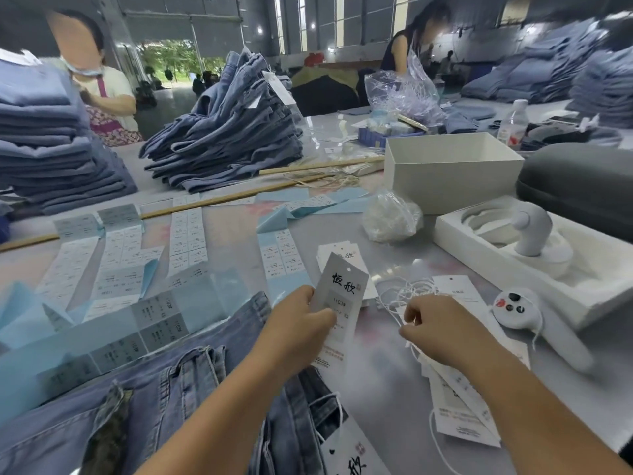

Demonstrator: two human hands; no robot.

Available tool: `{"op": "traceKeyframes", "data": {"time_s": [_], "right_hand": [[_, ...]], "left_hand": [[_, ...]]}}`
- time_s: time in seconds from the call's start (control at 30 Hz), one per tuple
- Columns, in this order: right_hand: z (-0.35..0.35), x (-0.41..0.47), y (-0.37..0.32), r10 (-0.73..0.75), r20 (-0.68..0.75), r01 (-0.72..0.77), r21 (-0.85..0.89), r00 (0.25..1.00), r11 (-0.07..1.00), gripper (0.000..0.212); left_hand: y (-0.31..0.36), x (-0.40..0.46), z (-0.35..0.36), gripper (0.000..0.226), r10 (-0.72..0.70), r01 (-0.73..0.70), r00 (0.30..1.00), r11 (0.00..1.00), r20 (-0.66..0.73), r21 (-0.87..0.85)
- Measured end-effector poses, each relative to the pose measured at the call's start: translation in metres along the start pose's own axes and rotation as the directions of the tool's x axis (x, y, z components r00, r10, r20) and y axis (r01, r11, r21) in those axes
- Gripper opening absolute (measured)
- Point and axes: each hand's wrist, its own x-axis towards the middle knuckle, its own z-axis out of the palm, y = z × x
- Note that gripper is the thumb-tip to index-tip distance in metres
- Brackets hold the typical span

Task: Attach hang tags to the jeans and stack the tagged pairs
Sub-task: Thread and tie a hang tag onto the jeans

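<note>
My left hand grips a white hang tag with black characters and a punched hole at its top, held upright over the table. My right hand pinches a thin white string from a loose tangle beside the tag. A pair of blue jeans lies flat at the near edge under my left forearm, and a tagged white hang tag with string rests on them at the bottom. More loose hang tags lie under my right forearm.
Sticker sheets on blue backing cover the table's left. Stacks of folded jeans stand behind. A white box, a foam tray, a white controller, a grey case and a plastic bag crowd the right. Two people work across the table.
</note>
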Motion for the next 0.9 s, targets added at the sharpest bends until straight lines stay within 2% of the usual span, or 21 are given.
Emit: {"op": "traceKeyframes", "data": {"time_s": [0.1,0.2,0.4,0.47,0.6,0.73,0.8,0.9], "right_hand": [[0.017,0.003,0.006,0.036,-0.023,-0.037,-0.014,0.999,0.999,0.012],[0.031,0.006,0.009,0.014,-0.061,-0.015,-0.020,0.998,1.000,0.010],[0.042,0.012,0.004,-0.026,-0.125,0.020,-0.044,0.992,0.999,0.020],[0.043,0.013,0.003,-0.040,-0.129,0.035,-0.041,0.991,0.999,0.028],[0.046,0.015,0.002,-0.050,-0.164,0.041,-0.059,0.985,0.997,0.017],[0.049,0.015,-0.001,-0.066,-0.141,0.047,-0.130,0.988,0.990,0.010],[0.048,0.015,-0.001,-0.077,-0.168,0.062,-0.090,0.983,0.994,0.008],[0.042,0.013,-0.002,-0.091,-0.323,0.130,0.100,0.942,0.986,0.011]], "left_hand": [[-0.002,0.002,0.012,0.010,-0.006,0.005,1.000,0.999,0.022,0.053],[0.002,0.005,0.023,0.009,-0.030,0.023,0.997,0.995,0.072,0.100],[0.010,0.013,0.044,0.030,-0.083,0.067,0.984,0.992,0.156,0.103],[0.007,0.017,0.049,0.026,-0.123,0.110,0.977,0.991,0.175,0.082],[0.004,0.020,0.052,0.020,-0.181,0.176,0.961,0.983,0.210,0.041],[0.002,0.020,0.052,0.023,-0.209,0.221,0.948,0.975,0.242,-0.026],[0.001,0.020,0.051,0.024,-0.202,0.230,0.943,0.970,0.265,-0.081],[0.000,0.018,0.046,0.022,-0.200,0.248,0.945,0.953,0.258,-0.172]]}}
